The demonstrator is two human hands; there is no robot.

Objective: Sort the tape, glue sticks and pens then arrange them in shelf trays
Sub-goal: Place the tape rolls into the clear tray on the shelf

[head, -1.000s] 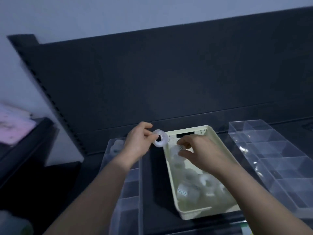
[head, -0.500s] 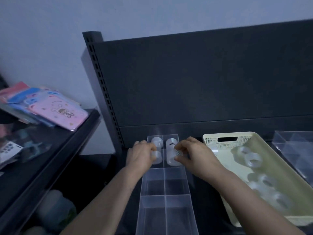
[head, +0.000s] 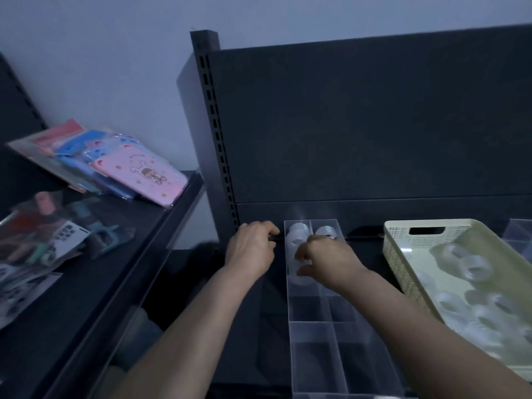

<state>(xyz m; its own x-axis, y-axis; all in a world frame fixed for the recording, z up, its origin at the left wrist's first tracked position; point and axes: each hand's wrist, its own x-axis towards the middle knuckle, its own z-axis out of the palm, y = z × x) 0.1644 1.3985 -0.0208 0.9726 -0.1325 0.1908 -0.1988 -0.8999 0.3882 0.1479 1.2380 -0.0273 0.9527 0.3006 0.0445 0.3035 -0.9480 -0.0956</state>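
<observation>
Tape rolls (head: 295,240): I see them stacked in the two far compartments of the clear divided tray (head: 312,331), against the shelf's back panel.
Dotted roll (head: 301,278): it sits in the far left compartment, partly under my operator's fingers.
Right hand (head: 325,262): reaches across the tray, fingers curled down onto the dotted roll and pinching it.
Left hand (head: 250,250): just outside the tray's left wall, fingers curled at its rim. I cannot tell whether it holds anything.
Near compartments: bare plastic, dim.
Cream basket (head: 395,254): right of the tray and apart from it, with loose rolls (head: 475,266) scattered inside.
Slotted upright (head: 214,139): rises behind the left hand.
Pink packets (head: 141,172): piled on the neighbouring shelf, far left.
</observation>
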